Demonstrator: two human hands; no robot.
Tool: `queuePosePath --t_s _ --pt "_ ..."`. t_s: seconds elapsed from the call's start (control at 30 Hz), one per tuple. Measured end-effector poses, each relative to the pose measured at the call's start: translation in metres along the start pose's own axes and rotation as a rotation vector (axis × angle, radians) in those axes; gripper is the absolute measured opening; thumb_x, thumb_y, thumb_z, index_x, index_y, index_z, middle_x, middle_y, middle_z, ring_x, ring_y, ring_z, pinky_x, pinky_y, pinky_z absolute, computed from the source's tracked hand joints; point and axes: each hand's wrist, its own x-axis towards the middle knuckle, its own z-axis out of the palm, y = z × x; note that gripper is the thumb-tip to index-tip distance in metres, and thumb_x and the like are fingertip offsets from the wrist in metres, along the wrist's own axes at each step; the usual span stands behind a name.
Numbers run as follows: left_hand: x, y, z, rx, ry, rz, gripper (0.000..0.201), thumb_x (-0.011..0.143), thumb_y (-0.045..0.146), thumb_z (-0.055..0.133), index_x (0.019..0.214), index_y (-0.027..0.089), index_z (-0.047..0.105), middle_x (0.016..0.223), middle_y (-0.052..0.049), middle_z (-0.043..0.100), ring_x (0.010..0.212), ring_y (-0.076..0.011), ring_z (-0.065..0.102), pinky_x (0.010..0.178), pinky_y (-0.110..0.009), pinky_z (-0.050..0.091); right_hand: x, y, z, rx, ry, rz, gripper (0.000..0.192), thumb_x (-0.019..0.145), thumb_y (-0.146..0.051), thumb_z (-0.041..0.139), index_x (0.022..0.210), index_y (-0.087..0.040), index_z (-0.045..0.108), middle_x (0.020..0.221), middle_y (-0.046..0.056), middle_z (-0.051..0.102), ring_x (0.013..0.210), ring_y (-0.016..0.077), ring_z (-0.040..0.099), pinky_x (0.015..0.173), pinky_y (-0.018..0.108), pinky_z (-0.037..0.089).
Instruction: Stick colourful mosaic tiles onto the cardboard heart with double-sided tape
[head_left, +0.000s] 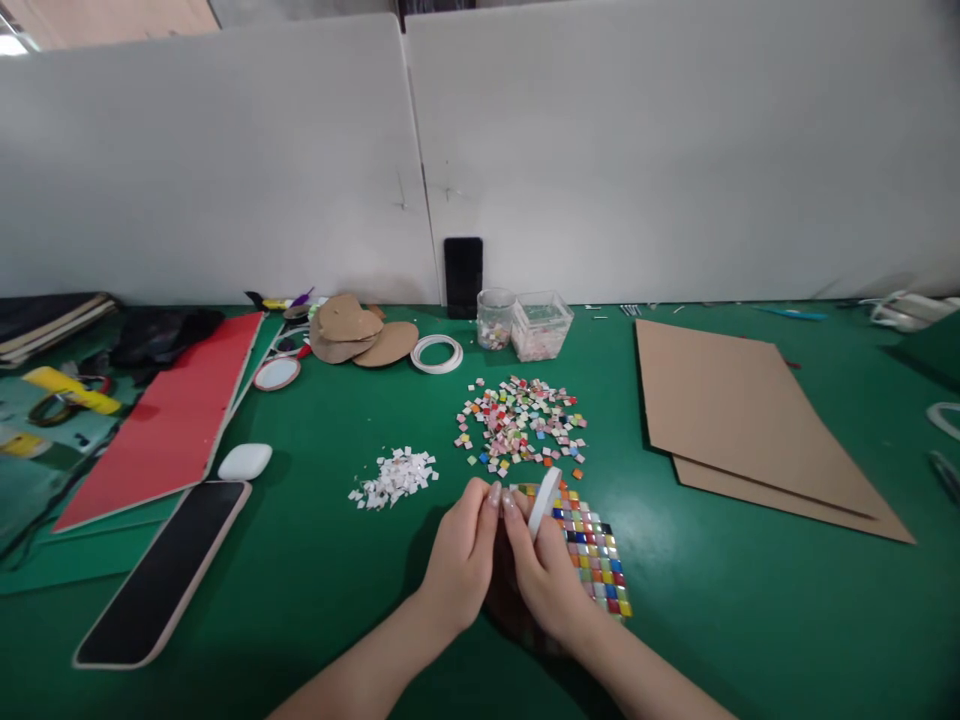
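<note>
Over a round board with a mosaic of coloured tiles (600,560), my two hands meet at the fingertips. My right hand (551,575) is closed around a narrow white ring (545,500) that looks like a tape roll seen edge-on. Its thumb and finger pinch close to the left fingertips. My left hand (465,545) is closed in a pinch as well; whatever lies between its fingers is too small to make out. The hands cover the board's left part, where a dark brown surface shows below them. Loose coloured tiles (517,425) lie scattered just beyond.
White paper scraps (395,478) are piled left of the hands. A clear cup (495,320) and a clear box (541,325) hold tiles. Cardboard sheets (735,410) lie right. A phone (165,575), a white case (245,461) and a red board (169,420) lie left.
</note>
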Motion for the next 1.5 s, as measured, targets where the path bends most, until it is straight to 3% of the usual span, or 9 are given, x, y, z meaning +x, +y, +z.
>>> queuePosePath --t_s 0.3,0.53,0.8,1.03,1.23,1.5 --pt "0.002 -0.002 0.001 -0.081 0.024 -0.004 0.028 0.092 0.034 0.027 0.069 0.02 0.036 0.063 0.004 0.042 0.057 -0.0105 0.041 0.055 -0.022 0.032 -0.001 0.008 0.0 -0.157 0.068 -0.03 0.029 0.091 -0.033 0.034 0.094 -0.019 0.06 0.073 0.006 0.061 0.065 0.0173 0.058 0.059 0.029 0.046" --pt "0.003 0.005 -0.001 -0.005 -0.06 -0.049 0.023 0.092 0.034 0.03 0.076 0.02 0.04 0.067 0.003 0.05 0.061 -0.0121 0.049 0.058 -0.023 0.034 0.001 0.001 0.001 -0.099 0.066 0.039 0.029 0.091 -0.033 0.034 0.084 -0.019 0.059 0.068 0.003 0.058 0.063 0.0159 0.056 0.064 0.032 0.048" --pt "0.001 0.003 -0.002 -0.017 -0.061 0.02 0.025 0.092 0.03 0.028 0.07 0.021 0.035 0.065 0.004 0.045 0.058 -0.011 0.044 0.056 -0.023 0.033 0.0 -0.001 -0.001 -0.076 0.006 0.012 0.026 0.091 -0.032 0.034 0.073 -0.021 0.05 0.064 -0.001 0.051 0.058 0.0135 0.049 0.064 0.029 0.045" --pt "0.003 -0.001 -0.003 0.039 -0.068 0.001 0.025 0.091 0.029 0.028 0.069 0.02 0.036 0.062 0.004 0.044 0.056 -0.0112 0.043 0.054 -0.023 0.03 0.002 -0.008 -0.003 -0.178 -0.096 -0.004 0.028 0.092 -0.033 0.028 0.074 -0.021 0.046 0.063 -0.001 0.049 0.056 0.0139 0.047 0.064 0.029 0.043" --pt "0.002 0.001 -0.003 -0.01 -0.082 -0.051 0.027 0.091 0.031 0.028 0.068 0.02 0.037 0.063 0.003 0.047 0.058 -0.0118 0.046 0.055 -0.023 0.033 0.001 -0.007 -0.003 -0.168 -0.093 0.004 0.03 0.093 -0.035 0.029 0.073 -0.02 0.046 0.063 -0.001 0.047 0.061 0.0143 0.051 0.062 0.027 0.042" --pt "0.001 -0.005 0.005 0.022 -0.006 -0.041 0.026 0.089 0.03 0.029 0.07 0.02 0.044 0.067 -0.002 0.056 0.063 -0.016 0.054 0.06 -0.026 0.038 0.001 0.0 0.0 -0.183 -0.057 -0.013 0.028 0.093 -0.031 0.029 0.08 -0.02 0.051 0.069 0.001 0.053 0.061 0.0141 0.049 0.064 0.031 0.044"
